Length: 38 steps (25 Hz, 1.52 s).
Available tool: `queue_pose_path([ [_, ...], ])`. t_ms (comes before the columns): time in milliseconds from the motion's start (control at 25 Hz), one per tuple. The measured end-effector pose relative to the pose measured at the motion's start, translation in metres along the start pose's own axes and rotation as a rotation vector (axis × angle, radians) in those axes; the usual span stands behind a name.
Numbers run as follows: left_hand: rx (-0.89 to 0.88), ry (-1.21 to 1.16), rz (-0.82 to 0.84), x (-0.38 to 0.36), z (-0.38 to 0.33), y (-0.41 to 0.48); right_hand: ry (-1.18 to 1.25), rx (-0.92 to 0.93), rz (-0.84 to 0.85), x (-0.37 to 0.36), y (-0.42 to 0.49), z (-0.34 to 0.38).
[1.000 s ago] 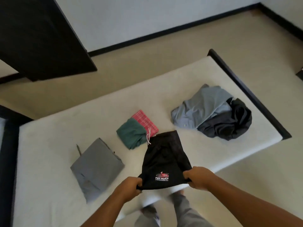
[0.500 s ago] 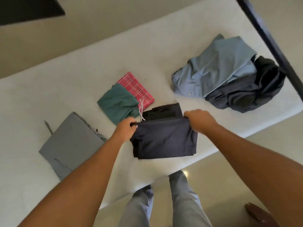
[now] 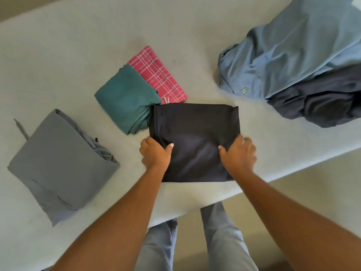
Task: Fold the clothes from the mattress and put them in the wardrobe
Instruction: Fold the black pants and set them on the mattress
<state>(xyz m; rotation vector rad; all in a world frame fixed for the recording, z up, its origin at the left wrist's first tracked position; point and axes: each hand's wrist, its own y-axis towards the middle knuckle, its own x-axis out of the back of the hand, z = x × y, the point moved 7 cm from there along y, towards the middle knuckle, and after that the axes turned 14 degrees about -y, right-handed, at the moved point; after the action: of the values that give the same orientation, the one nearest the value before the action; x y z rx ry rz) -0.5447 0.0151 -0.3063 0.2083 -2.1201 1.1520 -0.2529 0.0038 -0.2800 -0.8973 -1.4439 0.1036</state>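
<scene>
Black garment (image 3: 195,141) is lying folded into a near-square packet on the mattress (image 3: 68,36), close to its near edge, right in front of you.

Head view, holds: your left hand (image 3: 155,153) is pinching the packet's left edge, thumb on top, fingers tucked at the side. Your right hand (image 3: 239,155) is gripping the right edge the same way. Its fingers are blurring, but they are curling round the cloth. Likely reason for the two-sided hold: you are keeping the layers from sliding apart, either to square the packet or to lift it whole.

Head view, layout: the packet's far left corner is touching the teal folded piece (image 3: 127,98), which is overlapping the red plaid piece (image 3: 158,75). A grey folded piece (image 3: 58,163) is sitting apart to the left, so finished items are collecting on that side. Light blue shirt (image 3: 293,51) and dark crumpled garment (image 3: 322,100) are waiting in a heap to the right, not yet folded.

Head view, cloth: it is looking matte, thin and soft, and is creasing faintly between your thumbs. Edges are lining up fairly straight.
</scene>
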Motion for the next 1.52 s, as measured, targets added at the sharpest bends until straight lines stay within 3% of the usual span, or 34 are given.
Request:
queue_pose_path([
  [80, 0.025, 0.026, -0.037, -0.006, 0.005, -0.006, 0.077, -0.089, 0.085, -0.024, -0.006, -0.009],
  [240, 0.072, -0.104, -0.046, -0.018, 0.002, -0.008, 0.327, -0.091, 0.085, -0.030, 0.006, -0.001],
  [400, 0.208, -0.458, 0.081, -0.029, 0.008, -0.002, 0.597, -0.134, 0.255, -0.034, 0.022, 0.010],
  [640, 0.284, -0.729, 0.379, -0.034, 0.006, 0.006, 0.955, -0.122, 0.525, -0.031, 0.018, 0.018],
  [880, 0.355, -0.946, 0.495, 0.009, 0.016, -0.022, 1.167, -0.022, 0.660, 0.007, -0.031, 0.038],
  [1040, 0.380, -1.066, 0.421, 0.087, 0.054, -0.048, 1.167, 0.106, 0.757, 0.036, -0.085, 0.092],
  [1320, 0.238, -1.320, 0.076, 0.269, 0.158, -0.048, 1.004, 0.419, 0.972, 0.048, -0.183, 0.279],
  [1520, 0.348, -1.164, -0.063, 0.291, 0.261, 0.023, 0.704, 0.496, 0.913, -0.018, -0.182, 0.375],
])
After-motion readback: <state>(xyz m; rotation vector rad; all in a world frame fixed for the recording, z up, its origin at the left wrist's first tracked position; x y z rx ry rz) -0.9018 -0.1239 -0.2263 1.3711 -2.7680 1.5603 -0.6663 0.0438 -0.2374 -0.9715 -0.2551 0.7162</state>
